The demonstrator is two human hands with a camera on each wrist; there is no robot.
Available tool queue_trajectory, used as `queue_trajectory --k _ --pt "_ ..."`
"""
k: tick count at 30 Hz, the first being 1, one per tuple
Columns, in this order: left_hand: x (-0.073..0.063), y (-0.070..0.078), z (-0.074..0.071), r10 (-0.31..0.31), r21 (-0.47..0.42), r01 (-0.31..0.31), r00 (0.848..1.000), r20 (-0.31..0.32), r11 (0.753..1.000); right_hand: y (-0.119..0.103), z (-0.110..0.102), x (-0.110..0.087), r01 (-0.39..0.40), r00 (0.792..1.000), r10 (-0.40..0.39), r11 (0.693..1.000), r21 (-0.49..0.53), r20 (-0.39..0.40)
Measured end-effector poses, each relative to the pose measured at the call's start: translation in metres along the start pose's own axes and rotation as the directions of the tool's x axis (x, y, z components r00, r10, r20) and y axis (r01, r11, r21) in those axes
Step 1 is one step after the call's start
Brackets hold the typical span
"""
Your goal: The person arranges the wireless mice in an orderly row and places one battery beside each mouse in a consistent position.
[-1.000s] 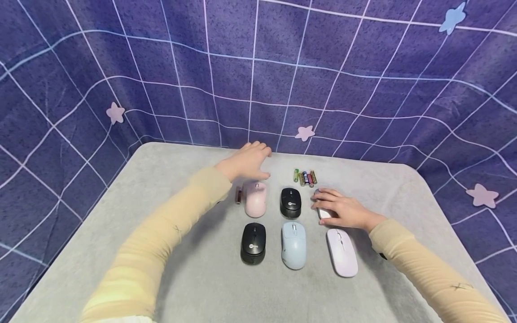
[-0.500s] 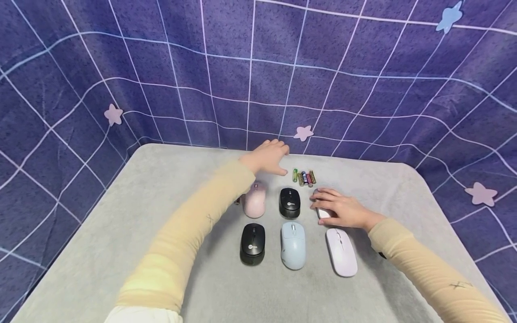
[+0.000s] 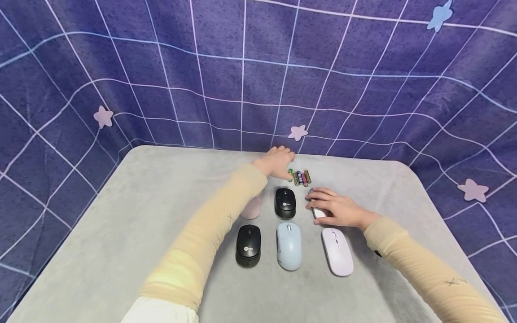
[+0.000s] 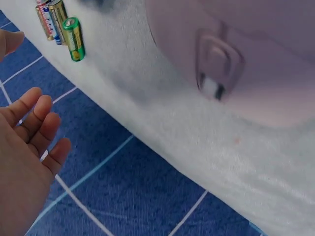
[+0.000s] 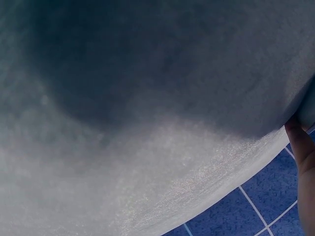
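In the head view, my left hand (image 3: 278, 162) reaches over the far part of the table, its thumb close to a green battery (image 3: 290, 175). The left wrist view shows its fingers spread and loosely bent, apart from the green battery (image 4: 74, 39), with nothing held. My right hand (image 3: 337, 208) rests across a white mouse (image 3: 319, 212), covering most of it. In the right wrist view, a digit (image 5: 300, 140) touches the edge of a dark thing, mostly cut off. Several more batteries (image 3: 300, 178) stand in a row beside the green one.
Below my left forearm a pink mouse (image 3: 251, 208) is partly hidden. Nearby are two black mice, the far one (image 3: 285, 203) and the near one (image 3: 248, 244), a light blue mouse (image 3: 289, 246) and a pale lilac mouse (image 3: 337, 251). A blue grid curtain (image 3: 218, 76) hangs behind the table.
My left hand has moved to the right, from above the pink mouse to beside the green battery. The left forearm now covers part of the pink mouse. My right hand stays on the white mouse.
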State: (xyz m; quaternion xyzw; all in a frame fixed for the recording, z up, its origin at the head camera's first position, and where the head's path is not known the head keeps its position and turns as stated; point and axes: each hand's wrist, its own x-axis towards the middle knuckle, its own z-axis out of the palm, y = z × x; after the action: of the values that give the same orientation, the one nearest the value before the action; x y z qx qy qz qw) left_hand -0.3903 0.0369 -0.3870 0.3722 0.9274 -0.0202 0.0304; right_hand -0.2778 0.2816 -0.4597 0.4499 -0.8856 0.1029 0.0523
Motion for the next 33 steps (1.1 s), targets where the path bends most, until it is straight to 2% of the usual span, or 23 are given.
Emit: queue_trajectory --k 5,12,24,33 --pt "0.004 0.003 0.007 -0.015 0.018 0.015 1.000 0.016 1.000 0.001 0.003 0.002 0.003 1.000 -0.003 1.000 -0.001 0.000" --pt "0.007 0.006 0.014 -0.056 0.066 0.050 0.995 0.082 0.997 -0.002 0.001 0.005 -0.011 1.000 0.011 1.000 0.014 0.022" --pt "0.012 0.016 0.015 -0.091 0.144 0.074 0.989 0.119 0.987 -0.001 -0.002 0.004 -0.024 0.999 0.024 1.000 0.018 0.026" --pt "0.015 0.016 0.013 -0.072 0.161 0.051 0.989 0.127 0.986 0.003 0.000 0.001 -0.026 1.000 0.026 1.000 0.003 0.017"
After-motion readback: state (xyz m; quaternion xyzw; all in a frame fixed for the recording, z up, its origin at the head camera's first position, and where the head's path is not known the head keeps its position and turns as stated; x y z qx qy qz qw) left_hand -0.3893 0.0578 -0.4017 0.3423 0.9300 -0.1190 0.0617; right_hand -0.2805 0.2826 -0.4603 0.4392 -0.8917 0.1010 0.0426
